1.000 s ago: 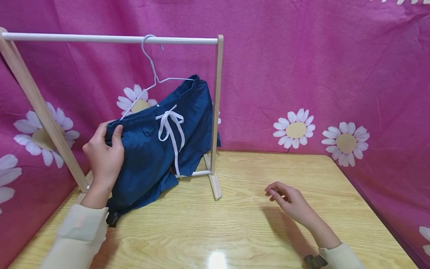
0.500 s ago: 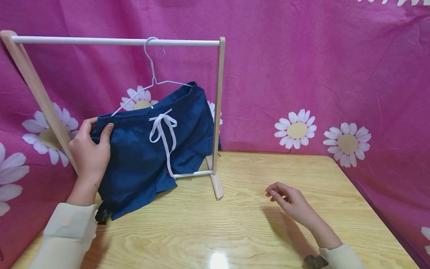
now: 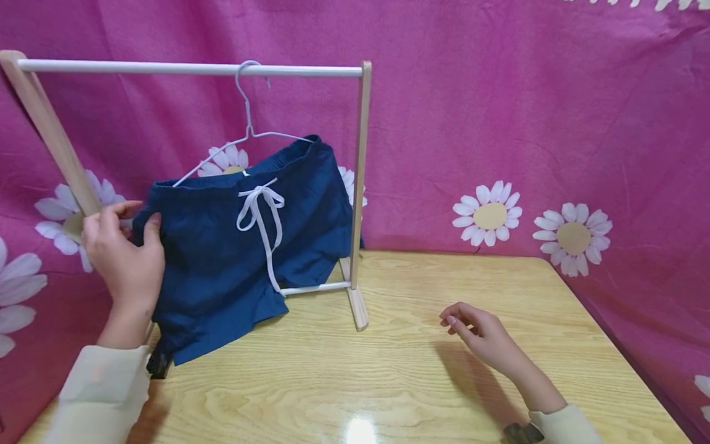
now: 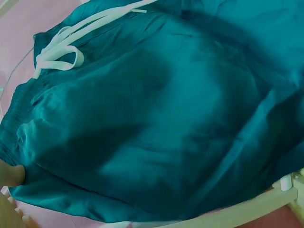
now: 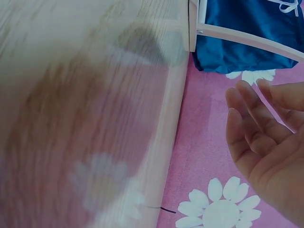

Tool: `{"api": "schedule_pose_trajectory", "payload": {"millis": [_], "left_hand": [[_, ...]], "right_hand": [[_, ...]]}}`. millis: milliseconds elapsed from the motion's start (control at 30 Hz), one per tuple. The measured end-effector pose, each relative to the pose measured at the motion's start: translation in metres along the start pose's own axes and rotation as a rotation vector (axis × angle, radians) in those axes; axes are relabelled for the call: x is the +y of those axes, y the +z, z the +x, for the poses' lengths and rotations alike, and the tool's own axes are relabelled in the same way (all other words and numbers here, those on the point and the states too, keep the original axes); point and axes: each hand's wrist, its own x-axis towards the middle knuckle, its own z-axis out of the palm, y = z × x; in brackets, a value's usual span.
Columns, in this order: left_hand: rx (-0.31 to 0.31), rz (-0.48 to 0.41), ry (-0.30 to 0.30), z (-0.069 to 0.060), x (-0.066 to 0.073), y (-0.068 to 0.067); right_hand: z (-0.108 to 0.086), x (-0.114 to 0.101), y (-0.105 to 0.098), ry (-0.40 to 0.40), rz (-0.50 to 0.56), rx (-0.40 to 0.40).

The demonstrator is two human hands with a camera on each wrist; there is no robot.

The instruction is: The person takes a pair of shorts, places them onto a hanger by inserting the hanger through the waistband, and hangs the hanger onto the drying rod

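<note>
Navy shorts with a white drawstring bow hang tilted on a white wire hanger. The hanger's hook is over the rack's white rail. My left hand is at the left side edge of the shorts, just below the waistband, with thumb and fingers spread apart. In the left wrist view the thumb touches the fabric, while the fingers show beyond its edge. My right hand hovers over the table at the right, fingers loosely bent and holding nothing.
A wooden rack post stands right of the shorts, its foot on the wood-grain table. Another post slants behind my left hand. Pink cloth with daisies covers the back and sides.
My left hand has moved left and slightly down with the side of the shorts, its fingers loosening from the waistband corner. The shorts and hanger have shifted left. My right hand stays nearly still.
</note>
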Motion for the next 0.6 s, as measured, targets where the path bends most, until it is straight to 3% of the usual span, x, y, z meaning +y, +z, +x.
{"api": "schedule_pose_trajectory", "payload": {"millis": [133,267,367,600], "left_hand": [[0.044,0.024,0.099,-0.013,0.004,0.0],[-0.009,0.012,0.224,-0.031,0.007,0.0],[-0.098,0.012,0.255,-0.048,0.009,0.0],[-0.372,0.012,0.286,-0.082,0.02,0.009]], "right_hand": [[-0.001,0.001,0.002,-0.011,0.007,0.0],[0.001,0.002,0.003,-0.029,0.009,0.005],[0.002,0.001,0.002,-0.038,0.013,0.005],[0.001,-0.002,0.003,-0.028,0.012,-0.007]]}}
